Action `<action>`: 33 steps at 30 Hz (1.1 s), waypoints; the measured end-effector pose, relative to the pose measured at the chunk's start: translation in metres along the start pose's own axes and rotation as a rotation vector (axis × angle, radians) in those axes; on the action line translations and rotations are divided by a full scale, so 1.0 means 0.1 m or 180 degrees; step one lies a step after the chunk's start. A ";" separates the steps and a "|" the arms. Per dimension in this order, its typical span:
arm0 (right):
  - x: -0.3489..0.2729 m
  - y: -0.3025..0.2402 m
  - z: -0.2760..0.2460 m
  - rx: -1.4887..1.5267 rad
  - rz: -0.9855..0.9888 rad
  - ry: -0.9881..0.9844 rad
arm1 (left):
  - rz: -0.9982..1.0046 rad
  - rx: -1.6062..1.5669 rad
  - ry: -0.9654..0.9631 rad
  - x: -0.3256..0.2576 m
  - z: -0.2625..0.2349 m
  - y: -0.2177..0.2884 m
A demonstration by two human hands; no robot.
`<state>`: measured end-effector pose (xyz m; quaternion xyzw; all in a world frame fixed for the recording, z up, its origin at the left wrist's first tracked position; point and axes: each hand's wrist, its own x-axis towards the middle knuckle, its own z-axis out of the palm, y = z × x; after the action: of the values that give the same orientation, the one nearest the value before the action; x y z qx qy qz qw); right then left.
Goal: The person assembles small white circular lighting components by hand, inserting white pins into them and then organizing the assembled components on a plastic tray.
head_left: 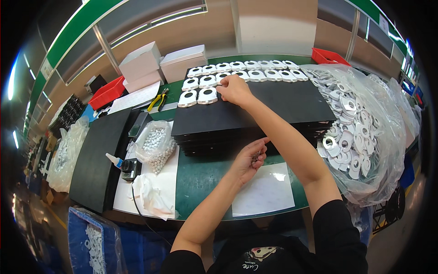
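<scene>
My right hand (234, 89) reaches out over a stack of black boards (273, 107) and its fingers rest at a white ring-shaped part (222, 77) in the rows of such parts laid along the top board's far edge. My left hand (249, 157) hovers at the stack's near edge, fingers curled around a few small dark pieces. Two more white parts (198, 97) lie at the left end of the rows.
A big clear bag of white ring parts (353, 132) sits to the right. A small bag of white beads (155, 145), a glue bottle (114, 160), crumpled white paper (150, 194) and a black panel (98, 160) lie left. Yellow pliers (157, 99), white boxes (141, 64), red bins behind.
</scene>
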<state>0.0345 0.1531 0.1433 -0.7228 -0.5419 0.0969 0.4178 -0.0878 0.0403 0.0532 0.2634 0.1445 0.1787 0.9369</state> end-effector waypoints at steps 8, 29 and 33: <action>-1.61 0.41 -0.84 0.0630 -0.1671 0.0588 | 0.0097 -0.0159 0.0031 0.27 -0.01 -0.37; -2.84 2.04 -2.49 -0.2930 0.0095 0.0936 | -0.0083 0.0345 -0.0170 0.57 0.17 -0.77; -2.78 1.71 -2.13 -0.1265 -0.0166 0.1333 | -0.0051 0.0273 -0.0264 0.56 0.08 -0.72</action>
<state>0.1714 -0.2045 0.0700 -0.7805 -0.4707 -0.1733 0.3731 -0.0158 0.0022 0.0108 0.3093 0.1151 0.1538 0.9314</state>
